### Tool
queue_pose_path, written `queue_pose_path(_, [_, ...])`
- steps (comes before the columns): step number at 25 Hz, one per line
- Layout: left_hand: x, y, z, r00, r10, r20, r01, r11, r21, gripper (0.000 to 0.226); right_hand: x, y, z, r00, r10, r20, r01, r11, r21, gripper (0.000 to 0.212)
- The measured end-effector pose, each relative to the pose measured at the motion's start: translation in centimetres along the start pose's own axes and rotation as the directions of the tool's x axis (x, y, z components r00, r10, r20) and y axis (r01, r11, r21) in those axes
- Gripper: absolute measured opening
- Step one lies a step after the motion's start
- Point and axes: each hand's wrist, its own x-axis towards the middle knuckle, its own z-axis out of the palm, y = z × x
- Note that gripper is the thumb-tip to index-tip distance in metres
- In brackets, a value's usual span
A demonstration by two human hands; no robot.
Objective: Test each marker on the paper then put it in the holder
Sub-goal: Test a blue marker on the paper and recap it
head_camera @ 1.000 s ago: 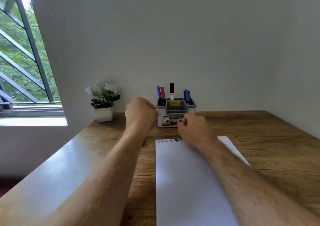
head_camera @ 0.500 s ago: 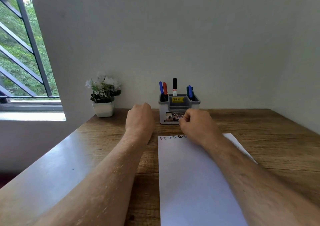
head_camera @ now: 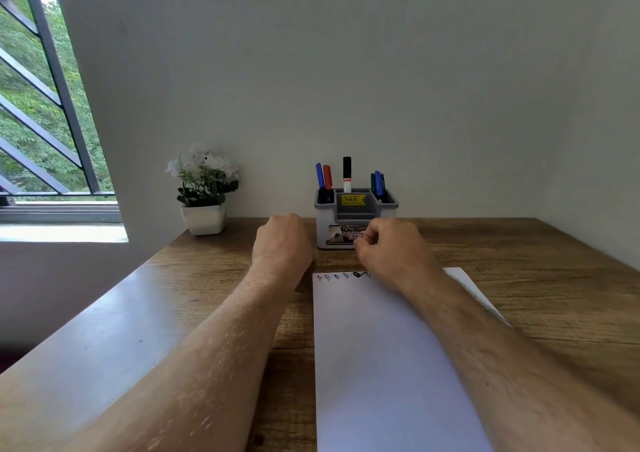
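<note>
Resting on the wooden tabletop (head_camera: 519, 261), the left hand (head_camera: 281, 243) and right hand (head_camera: 393, 250) are both curled into fists, nothing visible inside either. Markers (head_camera: 346, 173) stand in the holder (head_camera: 356, 221) just beyond the scribbled paper (head_camera: 381, 365).

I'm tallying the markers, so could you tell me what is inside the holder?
The holder has a blue and a red marker at left, a black-capped one at centre, and dark green and blue ones at right; their lower parts are hidden.

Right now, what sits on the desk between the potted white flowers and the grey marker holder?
In the head view, only the left hand, fingers curled, resting on bare wooden desk.
</note>
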Motion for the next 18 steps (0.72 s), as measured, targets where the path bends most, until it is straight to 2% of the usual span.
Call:
queue_pose_path(5, [0.1,0.2,-0.1,0.999,-0.052,-0.005,0.052,0.995,-0.081,0.016,-0.1,-0.1,-0.1,1.0,0.006,-0.004,-0.006,1.0,-0.005,0.016])
queue_pose_path(10, [0.0,0.3,-1.6,0.984,-0.141,-0.108,0.092,0.925,-0.37,0.01,-0.3,-0.2,-0.2,1.0,0.004,-0.018,-0.003,1.0,0.003,0.016])
queue_pose_path(11, [-0.2,0.5,-2.0,0.979,-0.151,-0.135,0.08,0.9,-0.428,0.01,-0.2,-0.3,-0.1,1.0,-0.006,-0.027,0.006,1.0,0.005,0.016])
queue_pose_path(15, [-0.8,1.5,-2.7,0.946,-0.156,-0.285,-0.045,0.805,-0.591,0.037,-0.1,-0.3,-0.1,0.991,-0.102,-0.088,0.107,0.993,0.054,0.011])
queue_pose_path(18, [-1.2,2.3,-2.6,0.937,-0.145,-0.319,-0.148,0.661,-0.736,0.039,-0.1,-0.2,-0.1,0.972,-0.172,-0.16,0.194,0.972,0.134,0.012])
